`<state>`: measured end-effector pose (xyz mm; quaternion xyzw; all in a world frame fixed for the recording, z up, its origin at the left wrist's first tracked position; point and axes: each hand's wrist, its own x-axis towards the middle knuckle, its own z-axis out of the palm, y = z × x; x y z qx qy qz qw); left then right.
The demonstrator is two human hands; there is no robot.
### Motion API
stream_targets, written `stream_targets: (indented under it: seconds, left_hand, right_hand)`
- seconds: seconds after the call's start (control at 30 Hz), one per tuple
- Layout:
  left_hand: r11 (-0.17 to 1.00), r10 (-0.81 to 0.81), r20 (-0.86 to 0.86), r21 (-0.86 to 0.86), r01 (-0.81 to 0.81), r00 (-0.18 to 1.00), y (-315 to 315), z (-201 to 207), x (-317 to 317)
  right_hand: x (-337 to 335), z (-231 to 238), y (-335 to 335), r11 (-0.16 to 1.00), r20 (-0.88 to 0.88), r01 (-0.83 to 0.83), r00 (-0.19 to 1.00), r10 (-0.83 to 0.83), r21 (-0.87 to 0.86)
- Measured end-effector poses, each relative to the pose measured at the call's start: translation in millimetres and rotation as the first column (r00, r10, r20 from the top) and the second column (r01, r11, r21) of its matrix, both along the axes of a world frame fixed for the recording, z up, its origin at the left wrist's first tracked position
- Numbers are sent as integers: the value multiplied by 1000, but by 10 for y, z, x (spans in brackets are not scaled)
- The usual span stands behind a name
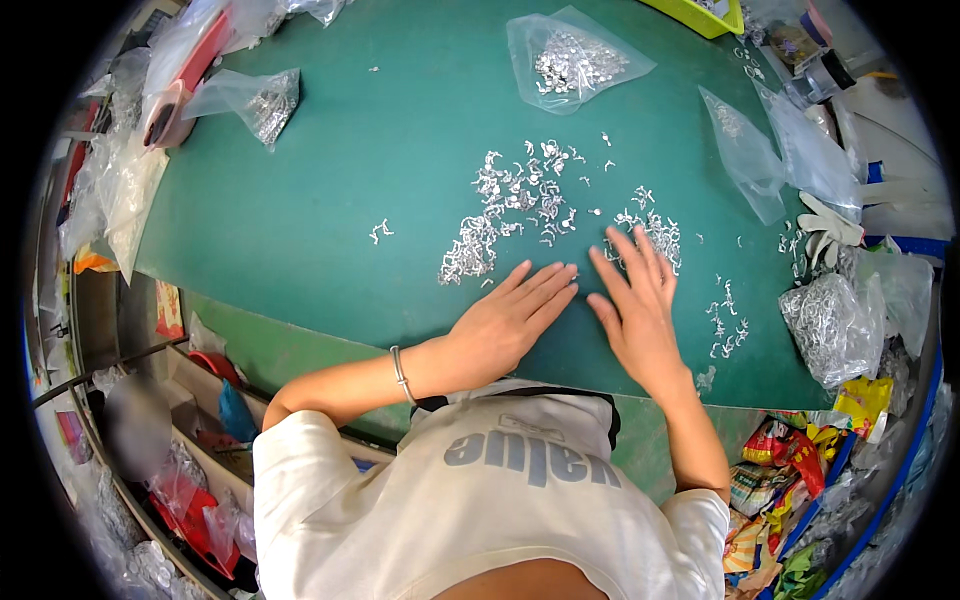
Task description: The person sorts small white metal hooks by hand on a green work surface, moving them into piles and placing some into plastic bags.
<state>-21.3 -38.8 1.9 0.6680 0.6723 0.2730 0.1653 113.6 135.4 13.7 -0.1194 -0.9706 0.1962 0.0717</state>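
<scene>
Small silvery metal pieces (522, 190), some curved, lie in a loose heap on the green tabletop (350, 180). My left hand (510, 318) rests with its fingers stretched out and side by side, just in front of the heap's near edge, and wears a bracelet on its wrist. To the right, my right hand (640, 305) has its fingers apart. Its fingertips touch or hover over a smaller cluster of metal pieces (662, 240); I cannot tell which, and the hand partly covers them. Neither hand shows anything gripped in it.
At the far side lies a clear bag of metal pieces (580, 62), with a yellow-green tray (705, 15) beyond. A smaller filled bag (270, 108) lies far left. On the right are scattered pieces (728, 318), a full plastic bag (835, 325) and a white glove (828, 228).
</scene>
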Motion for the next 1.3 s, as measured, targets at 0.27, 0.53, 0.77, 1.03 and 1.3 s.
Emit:
stream_targets:
  seconds: [0.27,0.53,0.77,1.03,1.3]
  left_hand:
    - [996,-88,-44,7,89,995,-22,-36,136]
    - [998,24,171,51,-33,985,-220,-60,146]
    - [963,255,-46,103,-249,966,-276,-28,77]
    - [880,472,-92,111,-462,877,-297,-88,-24]
    - [860,501,-100,163,-483,859,-194,-101,-103]
  right_hand:
    - [-253,-112,157,976,5,82,996,-85,203]
    - [194,164,-219,996,190,-81,978,86,-36]
    - [-330,-68,33,992,-12,-13,1000,15,128]
    - [-13,98,-89,985,159,-7,987,-21,173]
    - [208,222,-233,990,213,-104,970,122,-95]
